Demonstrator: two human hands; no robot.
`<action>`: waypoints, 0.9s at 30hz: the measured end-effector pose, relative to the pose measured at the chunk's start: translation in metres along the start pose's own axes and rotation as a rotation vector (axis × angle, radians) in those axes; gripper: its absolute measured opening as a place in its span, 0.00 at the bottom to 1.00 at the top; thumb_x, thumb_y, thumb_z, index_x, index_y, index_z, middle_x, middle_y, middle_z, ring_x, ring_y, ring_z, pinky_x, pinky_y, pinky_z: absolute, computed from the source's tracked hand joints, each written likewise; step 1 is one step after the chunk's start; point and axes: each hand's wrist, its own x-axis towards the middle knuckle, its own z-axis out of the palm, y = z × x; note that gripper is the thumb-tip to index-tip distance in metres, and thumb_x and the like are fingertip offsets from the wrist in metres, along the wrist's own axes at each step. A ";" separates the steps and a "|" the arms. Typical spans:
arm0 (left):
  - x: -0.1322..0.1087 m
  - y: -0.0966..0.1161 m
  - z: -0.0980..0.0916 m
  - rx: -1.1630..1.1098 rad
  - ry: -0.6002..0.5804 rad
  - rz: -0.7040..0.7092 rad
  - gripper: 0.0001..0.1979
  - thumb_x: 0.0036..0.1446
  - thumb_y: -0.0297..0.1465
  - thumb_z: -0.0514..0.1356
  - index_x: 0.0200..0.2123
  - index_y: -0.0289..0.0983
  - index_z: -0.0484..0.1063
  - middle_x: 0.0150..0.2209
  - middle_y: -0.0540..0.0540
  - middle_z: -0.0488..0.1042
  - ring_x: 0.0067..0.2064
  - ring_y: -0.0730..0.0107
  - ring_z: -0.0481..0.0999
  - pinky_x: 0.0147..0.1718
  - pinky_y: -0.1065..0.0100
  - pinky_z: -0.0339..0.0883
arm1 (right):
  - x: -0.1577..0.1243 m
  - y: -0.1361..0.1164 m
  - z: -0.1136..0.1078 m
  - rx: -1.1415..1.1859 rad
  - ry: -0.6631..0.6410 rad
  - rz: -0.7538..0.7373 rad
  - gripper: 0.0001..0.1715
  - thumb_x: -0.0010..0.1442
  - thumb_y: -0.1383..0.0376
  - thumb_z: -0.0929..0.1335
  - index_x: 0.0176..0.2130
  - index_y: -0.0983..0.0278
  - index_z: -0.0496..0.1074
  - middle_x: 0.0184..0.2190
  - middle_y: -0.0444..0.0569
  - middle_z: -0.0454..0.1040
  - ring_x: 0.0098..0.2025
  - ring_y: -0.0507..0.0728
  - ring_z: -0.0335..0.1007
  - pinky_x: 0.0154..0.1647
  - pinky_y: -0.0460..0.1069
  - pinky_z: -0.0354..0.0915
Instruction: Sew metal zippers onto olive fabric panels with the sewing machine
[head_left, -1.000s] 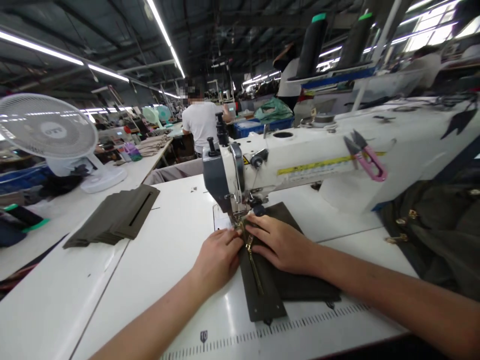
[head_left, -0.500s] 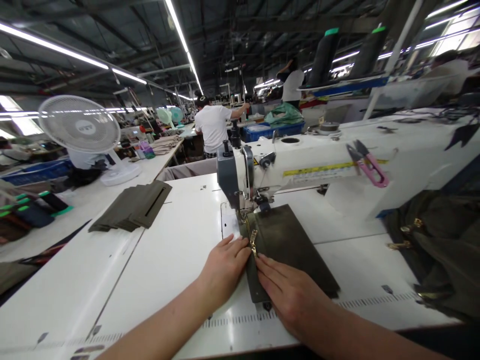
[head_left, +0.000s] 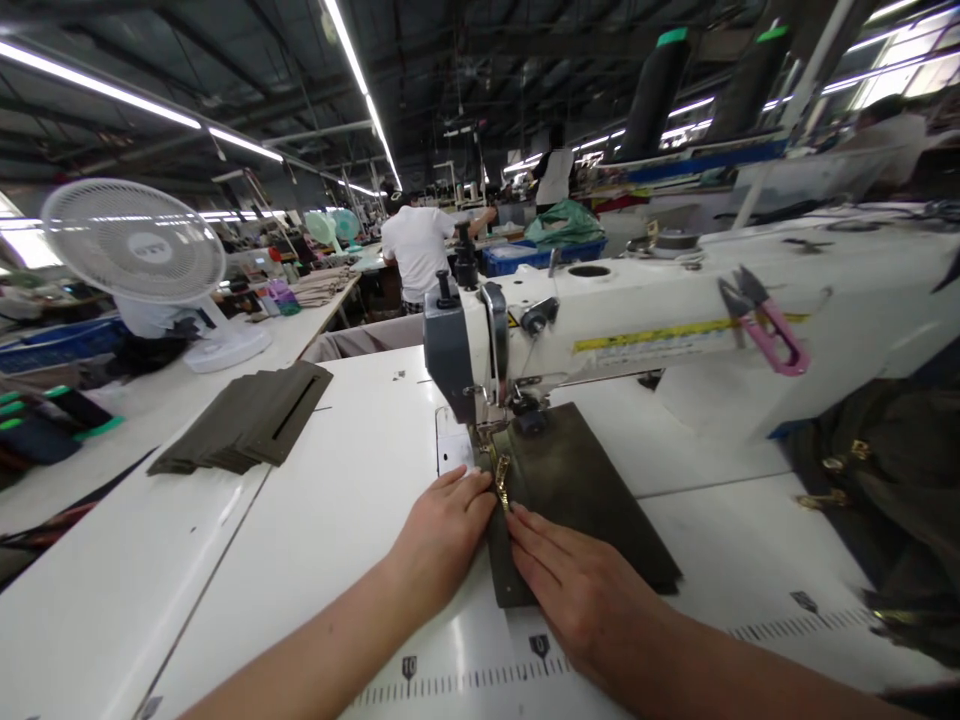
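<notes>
A dark olive fabric panel [head_left: 592, 500] lies under the presser foot of a white sewing machine [head_left: 491, 350]. A gold zipper pull [head_left: 502, 478] rests on the zipper near the panel's left edge, just in front of the needle area. My left hand [head_left: 444, 520] is closed on the panel's left edge, fingers together and fingertips beside the zipper pull. My right hand [head_left: 574, 575] grips the panel from the near right, with its fingertips pressed together right behind the pull. The right thumb is hidden, and the needle tip cannot be made out.
Olive pieces [head_left: 244, 415] lie stacked to the left. Pink-handled thread snips [head_left: 769, 325] sit against the machine arm. Olive fabric with gold hardware [head_left: 892, 500] is heaped at right. A white fan [head_left: 142, 250] and thread cones [head_left: 56, 425] stand on the left table. A person in white [head_left: 420, 250] works ahead.
The view has shifted slightly, moving the surroundings a little. Both hands keep their hold, and the panel and zipper pull sit almost unchanged beside the presser foot.
</notes>
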 end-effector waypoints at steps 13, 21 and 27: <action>0.011 -0.023 0.012 -0.027 -0.052 -0.061 0.10 0.55 0.21 0.50 0.39 0.32 0.68 0.37 0.39 0.72 0.41 0.61 0.73 0.41 0.59 0.72 | 0.011 0.021 0.017 0.066 -0.054 0.013 0.20 0.55 0.76 0.56 0.38 0.79 0.73 0.40 0.64 0.74 0.46 0.61 0.69 0.50 0.50 0.65; 0.014 -0.008 -0.009 -0.013 -0.305 -0.193 0.20 0.44 0.21 0.53 0.44 0.32 0.67 0.42 0.39 0.70 0.46 0.60 0.69 0.55 0.53 0.56 | 0.030 0.039 -0.008 0.488 -0.232 0.439 0.13 0.59 0.64 0.60 0.34 0.65 0.72 0.34 0.51 0.74 0.39 0.55 0.70 0.43 0.49 0.64; 0.016 0.003 -0.014 0.072 -0.331 -0.271 0.23 0.40 0.22 0.53 0.44 0.30 0.68 0.42 0.38 0.70 0.46 0.59 0.69 0.57 0.51 0.49 | 0.051 0.064 0.025 0.173 -0.348 0.716 0.08 0.52 0.62 0.67 0.24 0.64 0.69 0.25 0.46 0.72 0.29 0.54 0.69 0.30 0.46 0.59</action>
